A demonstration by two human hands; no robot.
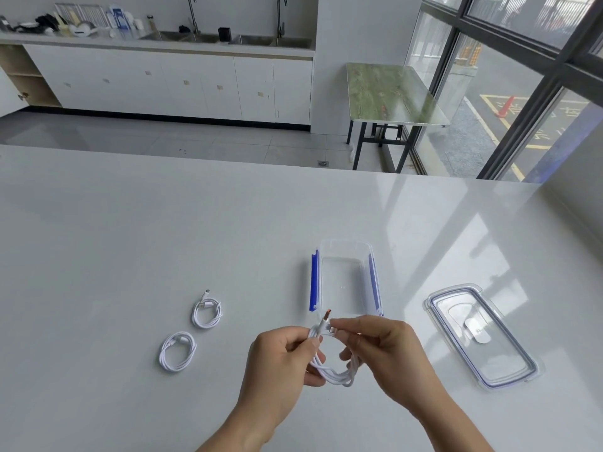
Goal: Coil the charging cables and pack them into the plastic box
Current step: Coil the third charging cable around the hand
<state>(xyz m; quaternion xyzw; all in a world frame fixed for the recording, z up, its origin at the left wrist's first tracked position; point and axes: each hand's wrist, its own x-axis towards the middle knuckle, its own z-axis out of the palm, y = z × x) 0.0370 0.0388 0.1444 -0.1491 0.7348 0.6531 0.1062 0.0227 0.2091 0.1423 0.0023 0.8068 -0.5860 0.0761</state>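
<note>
**Item in hand.** One white charging cable (336,375), wound into a small loop, is held above the bench (130,243), just in front of the near end of the plastic box (342,282).

**Hands.**
- The left hand (280,357) has its fingers curled round the left side of the loop, with thumb and forefinger pinching the gathered strands near the top.
- The right hand (381,350) has thumb and forefinger pinching the plug ends (328,326) at the top of the loop. One plug tip shows orange and points upward.

**Surroundings.**
- The box is clear with blue latches on both long sides. It stands open, and nothing is visible inside it.
- Its lid (479,334) lies flat on the bench, well apart to the right.
- Two more white cables (207,311) (177,352) lie on the bench to the left. Both are coiled, near each other and well away from the box.

**Handling assessment.**
- The cable is judged light, soft and springy, so a loop like this is likely to open out once released.
- The sound hold is across the bundled strands, where all turns can be pinched together, not on a plug alone.
- The smooth jacket may let turns slide past one another.
- The plugs are the only rigid parts and should not be bent at their necks.
- The box looks light and could shift on the glossy bench if nudged.

**Stage, as judged.** Winding of this cable appears nearly finished, and no cable is packed yet.
</note>
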